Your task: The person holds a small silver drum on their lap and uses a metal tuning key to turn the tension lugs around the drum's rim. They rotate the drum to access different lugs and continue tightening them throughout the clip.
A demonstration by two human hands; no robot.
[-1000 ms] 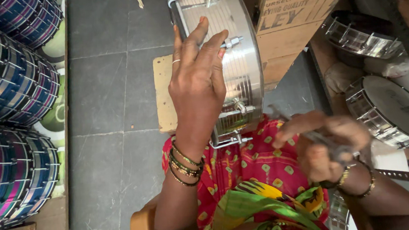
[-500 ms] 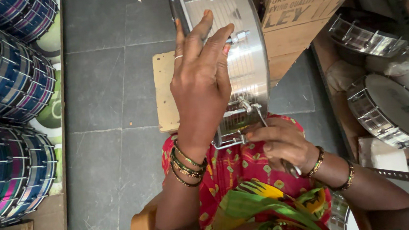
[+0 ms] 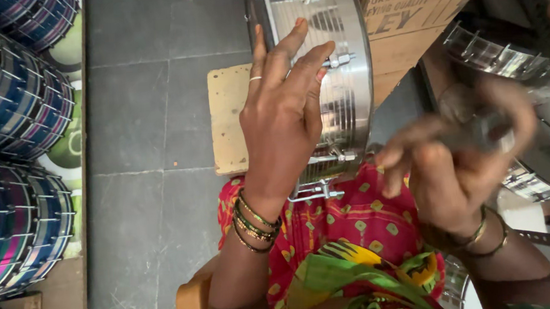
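Drum [image 3: 340, 74], the shiny metal one with the ridged shell, stands on edge across your lap, its lower rim against the red patterned cloth [image 3: 349, 226] over your knees and its top cut off by the upper edge of the view. Starting at the far left, stacked drums with blue, purple and green bands [image 3: 14, 158] line the side of the grey tiled floor [image 3: 141, 150], and a pale wooden board [image 3: 228, 119] lies on the floor just beside the metal drum. Your left hand [image 3: 282, 122] lies flat and spread on the drum's shell, fingers apart, pressing rather than gripping, with a ring on one finger and bangles at the wrist. Half a second ago your right hand [image 3: 460, 168] was down at the bracket and bolt [image 3: 318, 190] at the drum's lower edge; now it has lifted off to the right and away from the drum, so that fitting is left alone for the moment while the left hand alone steadies the shell. The right hand is blurred: it seems curled round a small greyish object, but what it is cannot be made out. Behind it sit a cardboard box [image 3: 407, 25] and more metal drums [image 3: 519, 95], partly hidden.
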